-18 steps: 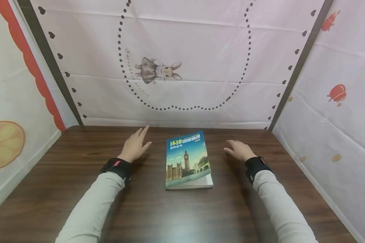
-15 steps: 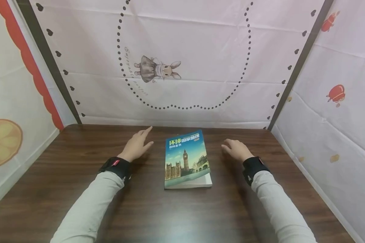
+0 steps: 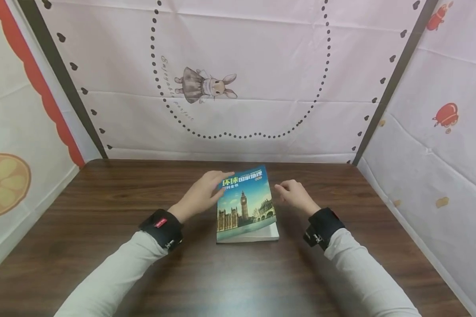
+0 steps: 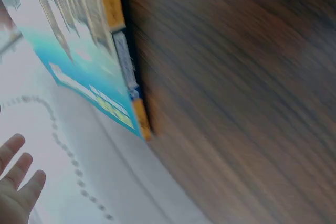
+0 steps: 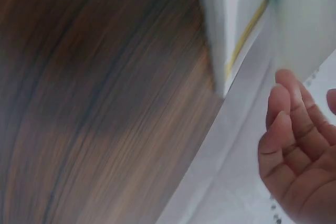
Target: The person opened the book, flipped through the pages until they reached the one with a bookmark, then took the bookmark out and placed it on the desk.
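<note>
A paperback book (image 3: 243,207) with a blue cover, a clock tower and Chinese lettering lies on the wooden table. Its front cover lifts a little at the lower right, baring white pages. My left hand (image 3: 201,193) overlaps the book's upper left corner in the head view, fingers extended. In the left wrist view the book's spine (image 4: 123,59) faces the camera, and the left fingers (image 4: 31,190) are spread. Just off the book's right edge is my right hand (image 3: 295,195), its fingers loosely bent and holding nothing. The right wrist view shows the page edges (image 5: 215,30) beside the right hand (image 5: 302,156).
The dark wooden table (image 3: 238,281) meets a pale cloth wall (image 3: 269,79) printed with a rabbit and dotted lines. Further cloth walls (image 3: 432,176) rise at both sides. Black bands (image 3: 162,229) circle both wrists over light sleeves.
Both hands have moved inward toward the book. My left hand went right, over its upper left corner; my right hand went left, close to its right edge. The book lies as before.
</note>
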A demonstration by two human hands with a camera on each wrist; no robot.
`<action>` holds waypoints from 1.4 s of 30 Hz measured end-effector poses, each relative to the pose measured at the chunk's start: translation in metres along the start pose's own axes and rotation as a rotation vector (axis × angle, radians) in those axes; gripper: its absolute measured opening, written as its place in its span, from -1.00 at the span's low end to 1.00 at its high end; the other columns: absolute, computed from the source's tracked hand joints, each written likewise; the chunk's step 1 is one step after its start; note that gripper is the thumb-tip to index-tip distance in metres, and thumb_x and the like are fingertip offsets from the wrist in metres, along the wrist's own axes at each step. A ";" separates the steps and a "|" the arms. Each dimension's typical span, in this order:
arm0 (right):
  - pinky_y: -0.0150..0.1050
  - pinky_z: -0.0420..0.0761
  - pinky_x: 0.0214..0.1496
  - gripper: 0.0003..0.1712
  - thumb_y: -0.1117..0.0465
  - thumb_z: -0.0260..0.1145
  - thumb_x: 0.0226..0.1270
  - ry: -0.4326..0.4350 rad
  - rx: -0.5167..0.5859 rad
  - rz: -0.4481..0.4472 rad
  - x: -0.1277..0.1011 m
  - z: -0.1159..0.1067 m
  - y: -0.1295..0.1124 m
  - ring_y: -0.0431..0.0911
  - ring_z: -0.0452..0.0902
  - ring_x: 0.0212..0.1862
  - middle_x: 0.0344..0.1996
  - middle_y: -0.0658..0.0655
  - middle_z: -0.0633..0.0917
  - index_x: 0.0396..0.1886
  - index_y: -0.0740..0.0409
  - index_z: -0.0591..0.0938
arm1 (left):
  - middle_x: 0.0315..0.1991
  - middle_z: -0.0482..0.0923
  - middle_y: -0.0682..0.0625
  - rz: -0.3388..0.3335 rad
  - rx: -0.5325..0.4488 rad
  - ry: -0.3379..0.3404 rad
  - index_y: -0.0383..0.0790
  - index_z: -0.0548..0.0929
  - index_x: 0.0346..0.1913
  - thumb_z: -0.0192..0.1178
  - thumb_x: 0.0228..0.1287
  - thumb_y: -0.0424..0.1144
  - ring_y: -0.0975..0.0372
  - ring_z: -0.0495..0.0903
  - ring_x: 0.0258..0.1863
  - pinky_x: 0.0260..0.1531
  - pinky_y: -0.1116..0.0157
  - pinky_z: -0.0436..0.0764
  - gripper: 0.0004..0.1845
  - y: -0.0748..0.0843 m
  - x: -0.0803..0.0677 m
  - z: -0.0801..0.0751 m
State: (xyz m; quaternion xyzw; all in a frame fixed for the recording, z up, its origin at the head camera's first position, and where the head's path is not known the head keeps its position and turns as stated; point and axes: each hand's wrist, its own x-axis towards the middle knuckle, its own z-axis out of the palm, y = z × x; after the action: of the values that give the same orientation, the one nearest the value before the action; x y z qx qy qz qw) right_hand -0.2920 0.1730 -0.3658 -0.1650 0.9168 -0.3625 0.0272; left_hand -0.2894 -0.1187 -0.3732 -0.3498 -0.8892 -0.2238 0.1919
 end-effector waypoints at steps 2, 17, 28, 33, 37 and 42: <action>-0.31 0.33 -0.51 -0.54 0.16 -0.01 0.48 -0.058 0.072 0.011 -0.001 0.003 -0.005 -0.12 0.32 -0.65 -0.77 0.09 0.43 -0.61 0.33 0.46 | 0.12 0.52 -0.17 0.057 0.020 0.007 -0.21 0.43 0.26 0.21 0.22 -0.32 0.02 0.47 0.16 0.18 0.07 0.46 -0.48 0.010 -0.001 0.001; -0.30 0.28 -0.46 -0.60 0.25 0.03 0.40 -0.132 0.414 0.072 0.006 0.012 -0.024 -0.18 0.17 -0.65 -0.77 -0.01 0.29 -0.69 0.19 0.29 | -0.13 0.71 0.01 0.683 0.236 0.227 -0.21 0.68 -0.05 0.46 -0.08 -0.15 0.21 0.64 -0.09 0.02 0.33 0.58 -0.54 0.080 0.005 0.019; -0.28 0.62 -0.33 -0.64 0.20 -0.01 0.46 -0.065 0.533 -0.037 0.015 0.024 -0.062 -0.16 0.51 -0.54 -0.64 0.12 0.49 -0.52 0.34 0.44 | -0.39 0.67 0.11 0.699 0.542 0.143 -0.10 0.73 -0.27 0.27 0.13 -0.12 0.26 0.62 -0.27 0.01 0.32 0.57 -0.83 0.109 -0.004 0.040; -0.08 0.65 -0.03 -0.56 0.11 -0.01 0.48 -0.121 0.479 -0.076 0.018 0.029 -0.064 0.10 0.68 -0.14 -0.15 0.42 0.66 -0.10 0.46 0.54 | -0.47 0.67 0.09 0.493 0.665 0.059 -0.11 0.74 -0.36 0.31 0.09 -0.08 0.22 0.62 -0.35 -0.02 0.23 0.60 -0.82 0.099 -0.010 0.036; -0.04 0.61 0.04 -0.57 0.15 0.00 0.48 -0.178 0.407 -0.118 0.017 0.030 -0.059 0.22 0.59 0.03 0.05 0.45 0.57 0.12 0.42 0.45 | -0.34 0.69 0.01 0.360 0.711 0.050 -0.08 0.71 -0.16 0.33 0.06 -0.02 0.12 0.64 -0.26 -0.03 0.16 0.57 -0.69 0.090 -0.017 0.034; -0.06 0.60 0.06 -0.57 0.17 0.06 0.44 -0.157 0.085 -0.186 0.013 0.031 -0.042 0.17 0.57 0.08 0.10 0.36 0.57 0.18 0.34 0.45 | -0.10 0.67 -0.08 0.214 0.739 0.020 0.08 0.58 0.09 0.36 0.00 -0.01 -0.02 0.61 -0.03 0.09 0.01 0.47 -0.50 0.078 -0.031 0.031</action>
State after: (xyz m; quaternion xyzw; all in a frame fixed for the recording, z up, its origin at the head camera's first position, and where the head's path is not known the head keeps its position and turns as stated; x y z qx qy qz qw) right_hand -0.2869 0.1198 -0.3593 -0.2759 0.8763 -0.3882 0.0720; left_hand -0.2190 -0.0682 -0.3935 -0.3459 -0.8664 0.1297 0.3361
